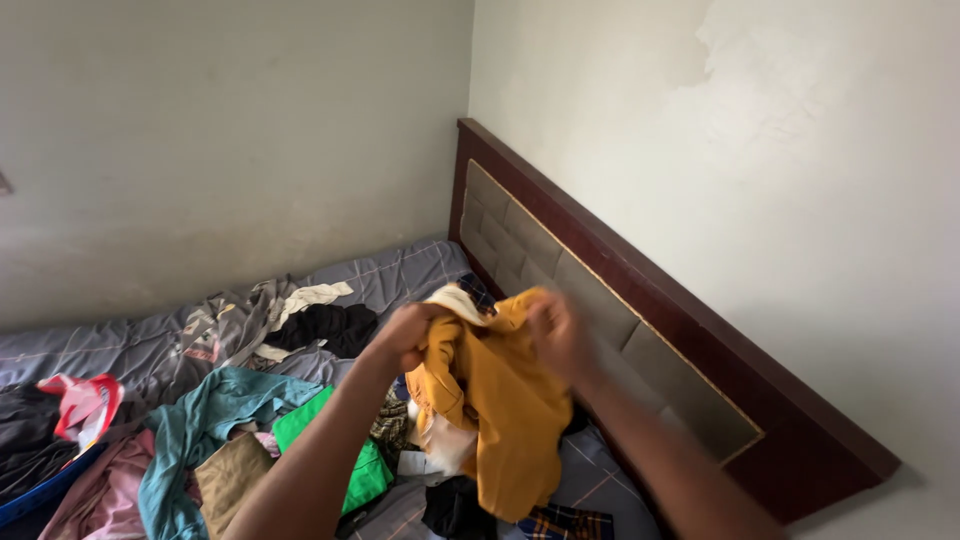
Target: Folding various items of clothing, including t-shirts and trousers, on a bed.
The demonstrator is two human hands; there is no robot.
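1. Both hands hold a mustard-yellow cloth garment (500, 400) up above the grey quilted bed (400, 275); the left hand (405, 335) is closed on its upper left edge.
2. The right hand (555, 335), at the garment's upper right edge, is blurred; it appears closed on the cloth, fingers hard to make out.
3. Below the garment lies a jumbled pile: a bright green cloth (360, 470), a teal cloth (200, 420), a black cloth (325, 325).
4. A dark wooden headboard (700, 340) stands right of the garment.
5. A blue basket (40, 490), cut off at the left edge, holds dark clothes.
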